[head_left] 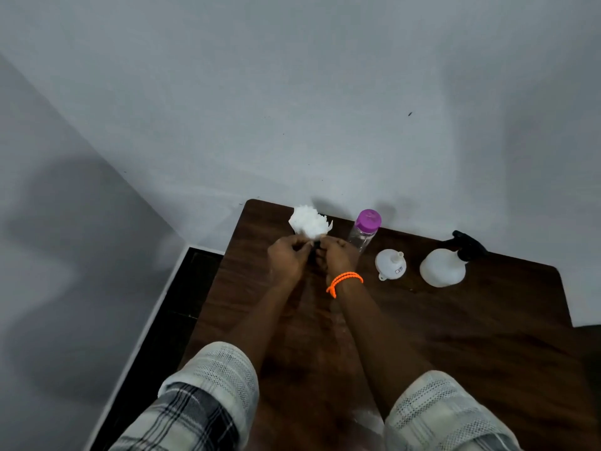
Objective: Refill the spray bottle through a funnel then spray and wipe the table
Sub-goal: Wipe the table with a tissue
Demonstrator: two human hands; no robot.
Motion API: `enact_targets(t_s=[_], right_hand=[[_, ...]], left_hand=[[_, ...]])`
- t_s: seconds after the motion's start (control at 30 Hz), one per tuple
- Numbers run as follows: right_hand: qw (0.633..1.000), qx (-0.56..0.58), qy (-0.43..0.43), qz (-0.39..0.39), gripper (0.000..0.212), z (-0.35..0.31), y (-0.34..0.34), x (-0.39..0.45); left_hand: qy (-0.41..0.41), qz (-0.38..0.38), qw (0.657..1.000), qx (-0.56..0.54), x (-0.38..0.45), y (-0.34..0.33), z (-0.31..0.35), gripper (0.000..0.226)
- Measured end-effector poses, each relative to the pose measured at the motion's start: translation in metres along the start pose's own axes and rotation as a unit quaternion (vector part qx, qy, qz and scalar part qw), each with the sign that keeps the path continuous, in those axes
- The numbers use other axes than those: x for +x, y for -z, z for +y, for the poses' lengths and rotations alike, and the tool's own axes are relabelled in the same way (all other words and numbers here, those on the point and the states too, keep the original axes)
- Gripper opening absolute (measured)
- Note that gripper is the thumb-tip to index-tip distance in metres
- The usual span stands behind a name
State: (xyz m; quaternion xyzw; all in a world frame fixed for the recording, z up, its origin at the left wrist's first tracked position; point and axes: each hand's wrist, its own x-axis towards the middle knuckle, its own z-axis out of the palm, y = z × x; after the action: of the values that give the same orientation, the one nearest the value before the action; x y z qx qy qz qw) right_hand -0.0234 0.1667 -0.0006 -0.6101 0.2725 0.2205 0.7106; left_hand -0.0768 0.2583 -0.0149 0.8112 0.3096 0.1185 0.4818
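**tabletop_tom:** Head cam, reading left to right: a crumpled white tissue wad (309, 224) sits at the far edge of the brown table (487, 336), up against the wall. Just in front of it the left hand (287, 258) and right hand (335, 258) are bunched together, fingers curled in toward each other around something small and dark between them. Can't make out what it is. They might be touching the bottom of the tissue too, hard to say.

**sprayday:** So are they gripping anything for sure?

**tabletop_tom:** Both look closed in a pinch on that dark bit, but it's blurry and the fingers cover it, so I wouldn't swear to it. Orange wristband (344, 282) is on the right wrist.

**sprayday:** Where's the actual gear?

**tabletop_tom:** All off to the right of the hands. Clear water bottle (364, 230) with a purple cap stands just beside the right hand, maybe brushing it. Then the white funnel (391, 264) lying on the table, spout pointing away toward the wall. Then the spray bottle (443, 267), well apart from the hands, black trigger head on top and pointing left-ish.

**sprayday:** So the right hand's the closer one.

**tabletop_tom:** Yep, my guess is it reaches sideways to the right past the funnel. The spray bottle seems to be upright, so its long axis runs roughly toward the camera. How full either bottle is, can't tell.
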Motion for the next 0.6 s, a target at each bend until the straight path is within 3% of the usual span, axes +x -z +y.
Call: enact_targets(t_s=[0.13,0.6], right_hand=[[0.999,0.031,-0.007,-0.004,0.020,0.001,-0.001,-0.001],[0.997,0.013,-0.059,0.038,0.011,0.020,0.017,-0.008]], left_hand=[[-0.004,0.004,1.000,-0.010,-0.001,0.001,-0.001,0.012],[0.034,0.013,0.999,-0.015,0.002,0.000,0.001,0.015]])
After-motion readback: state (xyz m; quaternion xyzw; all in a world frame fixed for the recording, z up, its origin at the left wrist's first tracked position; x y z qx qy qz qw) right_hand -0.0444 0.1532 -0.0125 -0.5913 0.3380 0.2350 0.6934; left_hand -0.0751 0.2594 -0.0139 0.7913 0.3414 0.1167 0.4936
